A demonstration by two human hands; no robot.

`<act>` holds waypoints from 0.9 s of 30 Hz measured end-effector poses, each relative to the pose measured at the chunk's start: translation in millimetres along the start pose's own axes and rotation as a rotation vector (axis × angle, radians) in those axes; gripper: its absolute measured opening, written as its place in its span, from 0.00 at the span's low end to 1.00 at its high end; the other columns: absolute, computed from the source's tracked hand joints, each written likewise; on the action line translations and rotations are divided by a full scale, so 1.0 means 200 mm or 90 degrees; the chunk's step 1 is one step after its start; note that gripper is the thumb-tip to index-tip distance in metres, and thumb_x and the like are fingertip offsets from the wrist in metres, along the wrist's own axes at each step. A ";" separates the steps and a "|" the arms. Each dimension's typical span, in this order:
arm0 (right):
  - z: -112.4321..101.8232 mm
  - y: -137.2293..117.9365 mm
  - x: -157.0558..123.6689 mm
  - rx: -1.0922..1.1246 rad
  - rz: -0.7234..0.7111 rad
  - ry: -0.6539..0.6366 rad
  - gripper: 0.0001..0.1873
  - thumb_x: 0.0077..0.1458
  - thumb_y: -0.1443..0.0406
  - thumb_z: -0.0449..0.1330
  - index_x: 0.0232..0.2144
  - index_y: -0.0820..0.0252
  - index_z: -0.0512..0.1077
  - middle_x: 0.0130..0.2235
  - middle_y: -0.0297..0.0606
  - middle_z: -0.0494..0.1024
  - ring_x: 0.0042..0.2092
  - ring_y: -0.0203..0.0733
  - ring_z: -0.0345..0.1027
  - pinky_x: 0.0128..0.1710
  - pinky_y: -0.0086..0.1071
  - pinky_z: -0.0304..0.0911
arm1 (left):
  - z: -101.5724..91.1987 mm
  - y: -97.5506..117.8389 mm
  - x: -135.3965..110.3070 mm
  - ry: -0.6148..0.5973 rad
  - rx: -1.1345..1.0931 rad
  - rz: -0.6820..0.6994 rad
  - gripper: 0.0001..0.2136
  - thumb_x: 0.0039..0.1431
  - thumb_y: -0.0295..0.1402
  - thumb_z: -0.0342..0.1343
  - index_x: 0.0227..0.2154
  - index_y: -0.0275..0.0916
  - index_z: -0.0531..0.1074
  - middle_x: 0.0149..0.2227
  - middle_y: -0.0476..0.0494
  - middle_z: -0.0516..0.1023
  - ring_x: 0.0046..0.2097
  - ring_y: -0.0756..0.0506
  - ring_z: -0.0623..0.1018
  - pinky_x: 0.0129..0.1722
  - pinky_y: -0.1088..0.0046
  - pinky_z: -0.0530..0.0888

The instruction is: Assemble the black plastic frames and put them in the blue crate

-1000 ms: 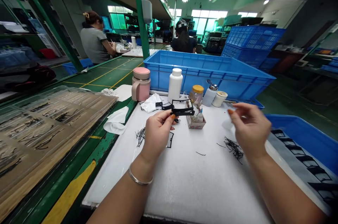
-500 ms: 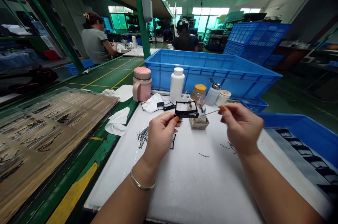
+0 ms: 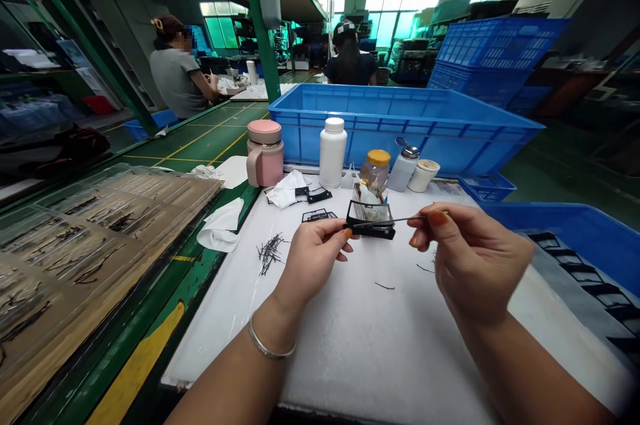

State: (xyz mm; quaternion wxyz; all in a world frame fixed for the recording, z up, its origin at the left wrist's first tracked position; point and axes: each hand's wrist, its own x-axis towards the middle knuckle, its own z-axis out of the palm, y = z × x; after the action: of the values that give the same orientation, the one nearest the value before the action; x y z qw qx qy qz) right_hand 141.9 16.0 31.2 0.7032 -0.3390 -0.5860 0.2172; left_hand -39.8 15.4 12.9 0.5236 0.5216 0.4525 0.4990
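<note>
My left hand [image 3: 314, 257] pinches the left end of a black rectangular plastic frame [image 3: 381, 232], held above the white work surface. In my right hand [image 3: 475, 265], thumb and fingers close on a thin, dark, rod-like tool [image 3: 400, 219]. Its shaft points left and crosses the frame; whether the tip touches the frame I cannot tell. Behind the frame, partly hidden by it, a small box holds white material [image 3: 369, 197]. A pile of thin black strips [image 3: 271, 253] lies left of my left hand. One loose strip [image 3: 385, 285] lies between my forearms.
Along the back stand a pink mug [image 3: 265, 155], a white bottle [image 3: 333, 153], a yellow-lidded jar [image 3: 377, 168] and a pump bottle [image 3: 405, 168]. Behind them is a large blue crate [image 3: 400, 121]. Another blue bin [image 3: 590, 218] with black frames sits right. A divided tray [image 3: 115, 225] lies left.
The frame has moved right and slightly down, now in front of the small box. My right hand has come lower, and the tool now crosses the frame. The view has shifted slightly.
</note>
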 end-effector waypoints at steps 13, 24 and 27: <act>0.00 0.01 0.00 -0.035 -0.027 0.026 0.04 0.55 0.70 0.64 0.34 0.60 0.79 0.27 0.35 0.78 0.23 0.35 0.70 0.21 0.30 0.65 | 0.00 0.01 -0.01 -0.013 0.019 -0.011 0.08 0.58 0.32 0.56 0.34 0.33 0.78 0.28 0.46 0.75 0.28 0.53 0.73 0.26 0.84 0.72; -0.03 0.01 0.02 -0.096 -0.060 0.043 0.03 0.54 0.70 0.64 0.33 0.61 0.79 0.24 0.33 0.76 0.23 0.34 0.69 0.21 0.29 0.65 | 0.00 0.02 -0.01 -0.004 0.036 -0.017 0.10 0.57 0.31 0.57 0.40 0.34 0.79 0.30 0.45 0.76 0.30 0.52 0.74 0.28 0.82 0.73; -0.04 0.01 0.02 -0.090 -0.068 0.047 0.03 0.54 0.70 0.65 0.33 0.61 0.79 0.25 0.33 0.76 0.22 0.34 0.69 0.21 0.29 0.65 | 0.00 0.02 -0.01 0.001 0.037 -0.012 0.10 0.57 0.31 0.57 0.39 0.35 0.79 0.28 0.46 0.75 0.29 0.52 0.73 0.27 0.82 0.72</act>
State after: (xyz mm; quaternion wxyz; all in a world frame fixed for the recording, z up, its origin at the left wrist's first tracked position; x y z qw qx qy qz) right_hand 150.3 18.4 32.8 0.7091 -0.3636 -0.5911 0.1249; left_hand -40.5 13.5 16.0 0.5128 0.5318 0.4720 0.4811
